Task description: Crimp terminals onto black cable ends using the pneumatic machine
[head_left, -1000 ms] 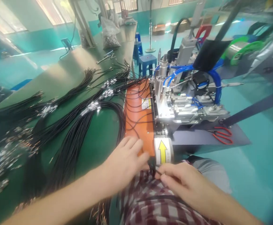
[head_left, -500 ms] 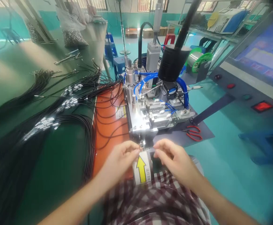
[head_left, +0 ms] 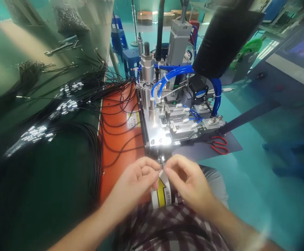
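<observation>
My left hand [head_left: 138, 179] is closed in a pinch, thumb against forefinger, just in front of a bench machine [head_left: 154, 127]. What it holds is too small to name. My right hand [head_left: 190, 177] also pinches, its fingertips almost meeting those of the left. Just beyond both sets of fingertips sits a small metal fitting [head_left: 162, 159] at the machine's front. Below the hands is a white label with a yellow arrow [head_left: 161, 193], partly covered by my fingers.
Bundles of black cables [head_left: 93, 153] with shiny ends lie on the green table [head_left: 55, 181] at left, some trailing over the orange surface [head_left: 115, 139]. Red-handled cutters [head_left: 220, 145] lie right of the machine. A black tube [head_left: 220, 42] hangs above it; blue stools [head_left: 131, 59] stand behind.
My right hand has moved left, closing the gap to my left hand, so the fingertips come together. The camera view has tilted down and come closer to the machine.
</observation>
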`<state>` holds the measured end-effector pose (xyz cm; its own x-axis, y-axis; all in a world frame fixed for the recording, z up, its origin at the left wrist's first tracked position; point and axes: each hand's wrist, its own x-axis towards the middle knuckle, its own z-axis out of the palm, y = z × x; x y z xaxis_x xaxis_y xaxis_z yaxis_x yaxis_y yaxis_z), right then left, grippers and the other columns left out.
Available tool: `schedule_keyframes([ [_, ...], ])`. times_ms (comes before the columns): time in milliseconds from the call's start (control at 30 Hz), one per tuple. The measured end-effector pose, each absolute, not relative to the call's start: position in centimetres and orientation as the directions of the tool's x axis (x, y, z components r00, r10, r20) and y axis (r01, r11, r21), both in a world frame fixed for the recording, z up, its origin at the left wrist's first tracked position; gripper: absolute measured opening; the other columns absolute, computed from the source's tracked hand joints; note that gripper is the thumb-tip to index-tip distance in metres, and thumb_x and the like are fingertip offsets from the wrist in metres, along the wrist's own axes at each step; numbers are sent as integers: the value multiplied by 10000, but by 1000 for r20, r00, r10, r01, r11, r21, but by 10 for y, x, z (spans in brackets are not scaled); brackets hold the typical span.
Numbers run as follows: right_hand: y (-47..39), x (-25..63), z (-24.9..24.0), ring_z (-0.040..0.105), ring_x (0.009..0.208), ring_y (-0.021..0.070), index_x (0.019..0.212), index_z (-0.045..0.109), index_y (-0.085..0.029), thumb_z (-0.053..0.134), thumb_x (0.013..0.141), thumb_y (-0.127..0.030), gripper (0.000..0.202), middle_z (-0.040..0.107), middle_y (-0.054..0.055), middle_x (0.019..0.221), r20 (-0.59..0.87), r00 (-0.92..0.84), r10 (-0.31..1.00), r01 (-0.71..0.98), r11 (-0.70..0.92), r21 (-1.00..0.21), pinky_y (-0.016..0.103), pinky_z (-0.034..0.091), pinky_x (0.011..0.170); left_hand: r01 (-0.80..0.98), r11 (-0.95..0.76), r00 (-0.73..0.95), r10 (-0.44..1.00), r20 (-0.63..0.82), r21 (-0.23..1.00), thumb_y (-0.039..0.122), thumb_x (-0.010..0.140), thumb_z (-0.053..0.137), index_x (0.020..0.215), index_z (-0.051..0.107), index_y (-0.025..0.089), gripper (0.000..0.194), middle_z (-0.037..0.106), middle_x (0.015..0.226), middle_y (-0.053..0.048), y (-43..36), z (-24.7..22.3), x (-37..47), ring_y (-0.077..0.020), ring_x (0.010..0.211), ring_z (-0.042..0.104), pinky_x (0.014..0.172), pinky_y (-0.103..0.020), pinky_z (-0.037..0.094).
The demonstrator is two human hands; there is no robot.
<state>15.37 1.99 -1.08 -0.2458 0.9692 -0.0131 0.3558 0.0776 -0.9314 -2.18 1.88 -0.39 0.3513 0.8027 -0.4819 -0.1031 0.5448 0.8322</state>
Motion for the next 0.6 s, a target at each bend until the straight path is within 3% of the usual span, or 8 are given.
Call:
schedule_keyframes([
  [200,25,164,-8,552,751,147,792,618,-199,548,907,-184,135,568,4,795,9,-435,901,188,101,-977,256,439,685,-80,682,604,614,-509,727,303,800,667,909,588,156,200,670,596,-26,19,1,-29,-26,358,342,385,-174,191],
  [267,25,167,-9,564,755,150,802,644,-205,565,901,-182,129,584,7,794,23,-432,902,185,114,-976,259,445,683,-45,674,564,626,-538,737,304,795,668,887,593,152,193,693,618,-49,18,1,-27,-31,345,374,376,-173,201],
  [400,19,165,-12,562,679,130,891,658,-218,566,893,-168,105,620,5,826,30,-246,969,305,107,-946,241,455,615,10,636,392,707,-588,771,308,789,654,837,563,160,181,685,599,-30,14,3,-20,-40,326,405,363,-163,212],
  [600,10,153,-11,496,545,97,868,633,-184,663,828,-148,62,605,0,774,284,-218,934,368,348,-862,238,434,525,88,580,309,757,-576,810,298,825,587,853,553,156,150,658,582,-2,13,8,-16,-39,347,427,378,-151,237],
])
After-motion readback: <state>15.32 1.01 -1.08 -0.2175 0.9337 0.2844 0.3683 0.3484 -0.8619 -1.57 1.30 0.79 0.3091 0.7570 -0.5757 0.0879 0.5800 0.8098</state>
